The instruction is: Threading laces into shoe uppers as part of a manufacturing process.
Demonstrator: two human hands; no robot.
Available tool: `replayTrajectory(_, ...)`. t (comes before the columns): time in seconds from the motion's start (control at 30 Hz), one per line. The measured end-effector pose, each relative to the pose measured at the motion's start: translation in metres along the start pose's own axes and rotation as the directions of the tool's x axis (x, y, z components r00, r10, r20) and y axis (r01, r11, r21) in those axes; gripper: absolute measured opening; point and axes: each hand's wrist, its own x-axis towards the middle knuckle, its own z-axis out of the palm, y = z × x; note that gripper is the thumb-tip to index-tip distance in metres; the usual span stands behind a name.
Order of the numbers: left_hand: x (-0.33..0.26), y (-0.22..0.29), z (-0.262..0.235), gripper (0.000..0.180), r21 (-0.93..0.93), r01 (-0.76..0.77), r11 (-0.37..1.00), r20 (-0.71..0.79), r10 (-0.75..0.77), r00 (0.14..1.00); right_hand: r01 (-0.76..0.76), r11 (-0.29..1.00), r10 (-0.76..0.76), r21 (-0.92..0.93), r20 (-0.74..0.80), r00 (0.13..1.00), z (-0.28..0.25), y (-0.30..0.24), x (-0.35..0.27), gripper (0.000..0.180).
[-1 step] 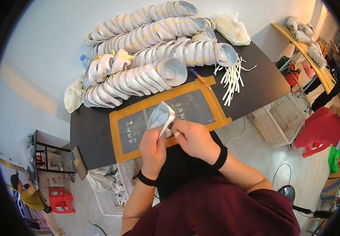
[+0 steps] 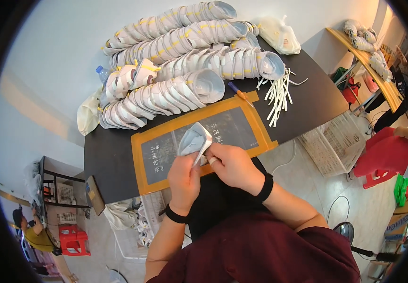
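Note:
Over the near middle of the table I hold a small white fabric piece with a light blue lining (image 2: 193, 141), which looks like a shoe upper. My left hand (image 2: 183, 181) is closed on its lower left edge, thumb pressed against it. At its right edge, my right hand (image 2: 237, 169) pinches it with curled fingers; the fingertips are partly hidden. Under the piece lies a dark sheet framed with brown tape (image 2: 154, 147), bearing white print. Beyond it, similar pieces are nested in long stacks (image 2: 161, 101), with yellow tabs showing on several.
A tool with a blue and orange handle (image 2: 238, 93) lies by the tape's far corner. White strips (image 2: 279, 96) hang loosely nearby. A white plastic bag (image 2: 279, 37) sits at the back. White crates (image 2: 333, 144) stand right of the black table (image 2: 307, 94). Other people are at both sides.
The held piece has shifted slightly to the right and turned a little in my fingers. Both hands keep their grip, and my left hand has moved very slightly.

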Motion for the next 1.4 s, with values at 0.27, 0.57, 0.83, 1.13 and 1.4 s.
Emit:
replayTrajectory(0.27,0.001,0.004,0.003,0.015,-0.136,0.148,0.980,-0.014,-0.152,0.988,0.100,0.955,-0.112,-0.278,-0.027,0.993,0.016,-0.012,0.003,0.014)
replayTrajectory(0.57,-0.015,-0.021,-0.001,0.017,-0.245,0.382,0.891,-0.126,-0.420,0.899,0.080,0.967,-0.038,-0.241,0.173,0.984,0.001,-0.021,-0.019,0.009)
replayTrajectory(0.83,-0.010,-0.032,-0.037,0.024,-0.865,0.432,0.256,0.168,-0.664,0.729,0.024,0.982,-0.025,-0.188,-0.002,1.000,-0.119,0.019,-0.005,0.005)
replayTrajectory(1.13,-0.019,-0.016,-0.020,0.025,-0.864,0.501,-0.051,0.418,-0.628,0.656,0.118,0.755,0.068,-0.644,0.256,0.964,-0.162,0.083,0.019,0.010)
replayTrajectory(1.4,-0.013,-0.010,-0.009,0.026,-0.839,0.536,-0.094,0.474,-0.610,0.635,0.225,0.673,0.055,-0.705,0.350,0.935,-0.150,0.101,0.046,0.010)
